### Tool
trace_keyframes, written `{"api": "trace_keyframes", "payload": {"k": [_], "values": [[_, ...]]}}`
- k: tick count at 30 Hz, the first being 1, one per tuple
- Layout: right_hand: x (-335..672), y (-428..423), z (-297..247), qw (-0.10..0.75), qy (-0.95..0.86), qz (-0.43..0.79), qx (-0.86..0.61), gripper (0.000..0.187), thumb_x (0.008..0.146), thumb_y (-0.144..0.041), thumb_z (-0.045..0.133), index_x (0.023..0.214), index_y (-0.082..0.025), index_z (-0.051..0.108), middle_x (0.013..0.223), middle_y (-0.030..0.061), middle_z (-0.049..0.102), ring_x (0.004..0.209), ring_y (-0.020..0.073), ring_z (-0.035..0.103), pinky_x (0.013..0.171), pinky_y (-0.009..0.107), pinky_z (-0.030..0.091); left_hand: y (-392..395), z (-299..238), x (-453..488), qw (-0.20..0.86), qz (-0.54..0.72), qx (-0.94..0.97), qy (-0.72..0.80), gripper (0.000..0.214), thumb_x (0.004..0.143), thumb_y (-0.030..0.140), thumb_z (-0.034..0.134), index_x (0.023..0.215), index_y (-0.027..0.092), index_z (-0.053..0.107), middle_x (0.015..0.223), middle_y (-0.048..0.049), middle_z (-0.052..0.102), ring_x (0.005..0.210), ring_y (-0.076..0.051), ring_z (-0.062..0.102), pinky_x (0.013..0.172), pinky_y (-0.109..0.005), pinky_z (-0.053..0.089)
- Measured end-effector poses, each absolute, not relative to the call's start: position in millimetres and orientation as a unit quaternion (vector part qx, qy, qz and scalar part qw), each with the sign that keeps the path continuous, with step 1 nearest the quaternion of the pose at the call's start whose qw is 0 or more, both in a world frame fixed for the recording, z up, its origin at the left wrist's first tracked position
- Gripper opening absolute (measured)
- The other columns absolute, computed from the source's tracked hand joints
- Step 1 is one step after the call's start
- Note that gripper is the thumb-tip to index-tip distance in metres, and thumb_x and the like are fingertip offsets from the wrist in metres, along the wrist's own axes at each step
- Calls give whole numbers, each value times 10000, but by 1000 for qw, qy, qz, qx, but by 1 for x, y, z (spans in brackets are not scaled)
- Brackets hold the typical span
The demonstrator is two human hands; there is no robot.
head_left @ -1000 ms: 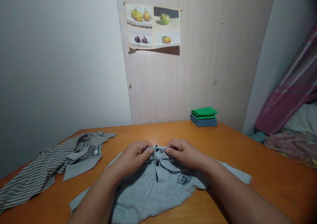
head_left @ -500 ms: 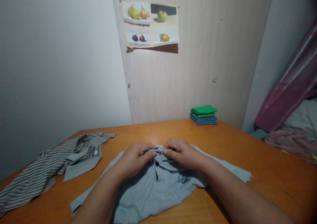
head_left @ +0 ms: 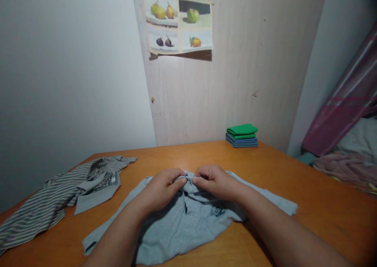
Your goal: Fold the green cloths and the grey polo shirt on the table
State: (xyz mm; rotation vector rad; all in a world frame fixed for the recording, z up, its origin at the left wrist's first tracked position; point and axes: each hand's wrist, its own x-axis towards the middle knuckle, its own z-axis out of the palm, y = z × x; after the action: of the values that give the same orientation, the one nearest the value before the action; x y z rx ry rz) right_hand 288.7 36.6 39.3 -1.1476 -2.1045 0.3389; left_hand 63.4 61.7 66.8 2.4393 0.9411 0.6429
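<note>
A light grey polo shirt (head_left: 176, 235) lies spread on the table in front of me, front side up, with a dark print on the chest. My left hand (head_left: 166, 184) pinches the shirt at the left side of its collar opening. Close beside it, my right hand (head_left: 213, 182) grips the other side of the collar between thumb and fingers. The fingertips of both hands nearly meet at the top of the button placket. Whether a button is between them is too small to tell.
A striped shirt with a grey collar (head_left: 97, 198) lies loosely on the left of the orange-brown table (head_left: 294, 235). At the back right stands a stack of folded green and blue clothes (head_left: 242, 136). Pink fabric (head_left: 330, 121) hangs off to the right.
My hands stay at the collar with only slight finger movement. The whole view has shifted a little.
</note>
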Motion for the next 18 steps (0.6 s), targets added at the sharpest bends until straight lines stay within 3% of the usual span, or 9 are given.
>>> {"api": "trace_keyframes", "payload": {"k": [5, 12, 18], "values": [[288, 38, 39, 362, -801, 136, -456, 234, 952, -343, 555, 860, -196, 711, 798, 3, 688, 738, 142, 603, 635, 237, 397, 65, 63, 65, 236, 282, 866, 340, 281, 950, 395, 521, 917, 195, 716, 868, -39, 713, 804, -184, 633, 715, -276, 468], [297, 49, 33, 414, -759, 90, -495, 289, 941, -335, 557, 1124, -187, 725, 1053, 88, 730, 963, 210, 654, 836, 326, 486, 83, 53, 58, 196, 402, 797, 406, 444, 930, 482, 527, 1224, 183, 670, 1212, -134, 696, 1077, -268, 657, 936, -403, 501], [327, 73, 22, 380, -675, 61, -629, 317, 879, -257, 552, 1114, -158, 740, 1017, 113, 750, 920, 241, 682, 806, 345, 497, 101, 54, 40, 161, 467, 719, 489, 420, 918, 463, 481, 1172, 183, 663, 1166, -120, 714, 1075, -266, 664, 936, -406, 504]]}}
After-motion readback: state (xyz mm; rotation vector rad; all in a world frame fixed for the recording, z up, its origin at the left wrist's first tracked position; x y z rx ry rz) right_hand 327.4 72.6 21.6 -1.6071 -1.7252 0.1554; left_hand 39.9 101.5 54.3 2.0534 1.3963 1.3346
